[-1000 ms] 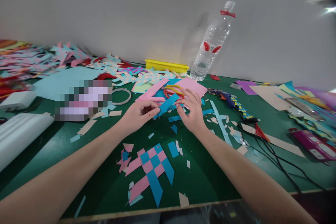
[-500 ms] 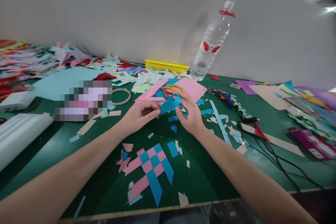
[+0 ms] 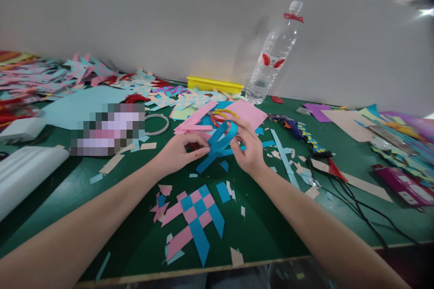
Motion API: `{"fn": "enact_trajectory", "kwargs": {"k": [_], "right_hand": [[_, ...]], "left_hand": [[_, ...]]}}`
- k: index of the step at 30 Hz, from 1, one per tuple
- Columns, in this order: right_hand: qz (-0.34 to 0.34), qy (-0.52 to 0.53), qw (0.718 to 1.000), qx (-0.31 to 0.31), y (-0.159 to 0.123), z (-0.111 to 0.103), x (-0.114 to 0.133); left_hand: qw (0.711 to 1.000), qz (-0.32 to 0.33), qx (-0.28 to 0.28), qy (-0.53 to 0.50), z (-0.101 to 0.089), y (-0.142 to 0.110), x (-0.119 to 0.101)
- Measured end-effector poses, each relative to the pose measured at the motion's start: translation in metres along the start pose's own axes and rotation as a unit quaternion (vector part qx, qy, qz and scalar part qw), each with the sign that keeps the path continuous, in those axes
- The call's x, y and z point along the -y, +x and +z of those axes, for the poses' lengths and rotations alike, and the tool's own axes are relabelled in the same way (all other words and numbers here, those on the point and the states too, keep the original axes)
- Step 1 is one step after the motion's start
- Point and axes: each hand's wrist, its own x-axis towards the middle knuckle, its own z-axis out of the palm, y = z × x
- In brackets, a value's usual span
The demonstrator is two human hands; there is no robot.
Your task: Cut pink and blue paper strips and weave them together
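Between my hands a blue paper strip (image 3: 219, 141) curves into a loop, its tail hanging down to the left. My left hand (image 3: 185, 150) pinches the strip where it crosses, between thumb and fingers. At the loop's right side my right hand (image 3: 247, 146) is closed on the strip, fingers behind it. Below them on the table lies a woven pink and blue paper fish (image 3: 197, 210). A smaller pink and blue paper piece (image 3: 160, 206) lies left of the fish. Just behind the hands are yellow-and-red-handled scissors (image 3: 222, 115) on pink paper (image 3: 249, 115).
Paper scraps are scattered over the green table (image 3: 261, 235). A water bottle (image 3: 273, 56) stands at the back, right of a yellow tray (image 3: 215, 85). Woven strips (image 3: 40, 79) pile up at the left. Black cables (image 3: 356, 210) run along the right.
The blue strip has opened into a taller, rounder loop, and its tail now shows below. My right hand has shifted slightly right and down; the left has hardly moved.
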Motion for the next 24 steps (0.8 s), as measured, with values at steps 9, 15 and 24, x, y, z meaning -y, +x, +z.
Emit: {"fn": "enact_trajectory", "kwargs": {"k": [9,15,24], "right_hand": [[0.099,0.162,0.981,-0.050,-0.002,0.006,-0.004],[0.158,0.301,0.940,-0.040,0.001,0.008,-0.005],[0.161,0.300,0.940,-0.003,-0.003,0.008,-0.011]], "left_hand": [[1.000,-0.001,-0.007,0.004,-0.002,-0.001,-0.002],[1.000,-0.018,-0.021,-0.006,-0.001,-0.001,0.000],[1.000,-0.019,-0.010,-0.018,-0.001,-0.002,-0.002]]}}
